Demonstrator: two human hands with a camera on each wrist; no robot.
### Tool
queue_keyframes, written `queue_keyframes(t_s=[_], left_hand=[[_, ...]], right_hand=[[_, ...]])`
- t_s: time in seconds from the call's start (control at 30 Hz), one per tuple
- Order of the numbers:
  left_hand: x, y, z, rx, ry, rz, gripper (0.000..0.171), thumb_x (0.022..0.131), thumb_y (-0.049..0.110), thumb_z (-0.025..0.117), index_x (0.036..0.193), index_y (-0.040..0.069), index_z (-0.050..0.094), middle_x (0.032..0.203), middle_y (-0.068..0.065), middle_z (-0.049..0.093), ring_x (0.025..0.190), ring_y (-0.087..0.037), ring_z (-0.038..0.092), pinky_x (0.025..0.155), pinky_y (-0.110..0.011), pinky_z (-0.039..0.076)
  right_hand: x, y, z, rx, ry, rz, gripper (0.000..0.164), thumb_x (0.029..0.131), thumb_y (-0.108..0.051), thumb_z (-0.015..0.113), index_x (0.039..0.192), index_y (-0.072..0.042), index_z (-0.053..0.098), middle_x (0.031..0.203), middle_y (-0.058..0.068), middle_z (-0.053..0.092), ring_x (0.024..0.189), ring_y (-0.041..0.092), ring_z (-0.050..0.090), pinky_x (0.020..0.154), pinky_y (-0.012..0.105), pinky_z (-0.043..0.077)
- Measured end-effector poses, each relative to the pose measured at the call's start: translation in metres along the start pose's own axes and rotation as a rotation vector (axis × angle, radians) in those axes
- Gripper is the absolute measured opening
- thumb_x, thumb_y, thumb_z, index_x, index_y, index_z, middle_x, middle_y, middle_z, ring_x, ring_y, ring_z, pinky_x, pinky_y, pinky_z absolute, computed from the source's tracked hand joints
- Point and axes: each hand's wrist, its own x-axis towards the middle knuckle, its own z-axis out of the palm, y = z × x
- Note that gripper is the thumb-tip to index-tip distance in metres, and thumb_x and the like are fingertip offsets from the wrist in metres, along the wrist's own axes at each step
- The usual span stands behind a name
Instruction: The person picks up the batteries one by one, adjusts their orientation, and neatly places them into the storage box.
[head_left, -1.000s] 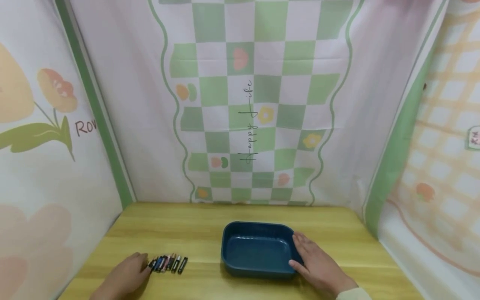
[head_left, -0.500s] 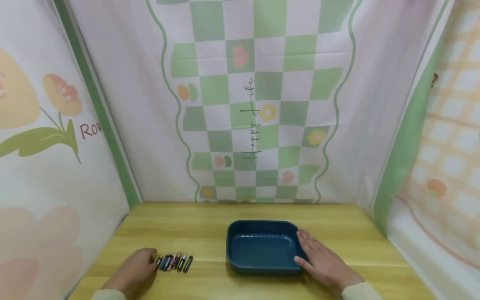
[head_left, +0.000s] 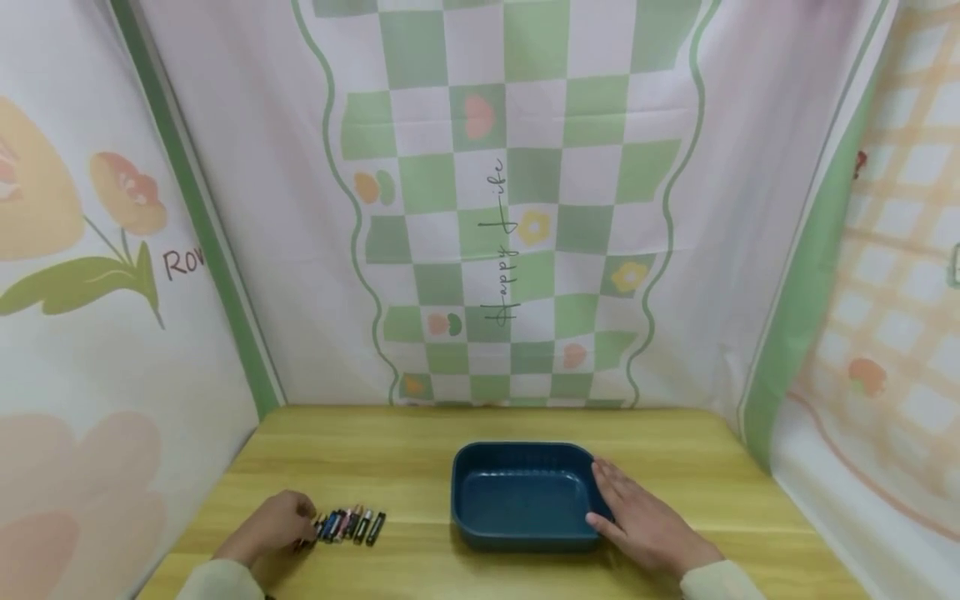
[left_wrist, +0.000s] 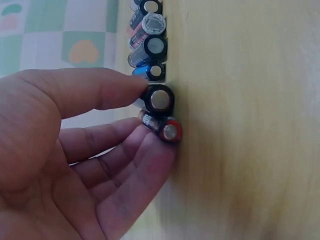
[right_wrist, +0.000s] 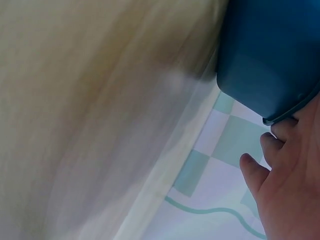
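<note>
Several batteries lie side by side in a row on the table's left half. At the row's left end is my left hand. In the left wrist view, the thumb presses a black-ended battery while curled fingers touch a red-ended battery beside it, so the pair sits between them. A dark blue rectangular tub stands right of the middle, with nothing seen inside. My right hand rests against its right side, fingers extended along the wall and thumb near the front right corner of the rim.
A yellow wood-grain table carries everything. Behind it hangs a green-and-white checked cloth, and printed cloths enclose the left and right sides. Bare table surface separates the batteries from the tub.
The left hand stays at the row's left end, its fingers now curled more tightly. The right hand keeps its place on the tub. The head view has shifted slightly.
</note>
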Motion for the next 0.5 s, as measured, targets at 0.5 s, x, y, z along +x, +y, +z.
queue_keyframes(t_s=[0.5], left_hand=[[-0.012,-0.002,0.003,-0.026,0.015,-0.026,0.012,0.085,0.011,0.071,0.088,0.000,0.067,0.070,-0.004,0.059,0.064,-0.018,0.056,0.059,-0.035,0.051]], right_hand=[[0.000,-0.003,-0.004,0.068,-0.065,0.009,0.073,0.102,-0.050,0.039,0.150,0.004,0.025,0.156,0.020,0.025,0.141,0.035,0.026,0.109,0.054,0.031]])
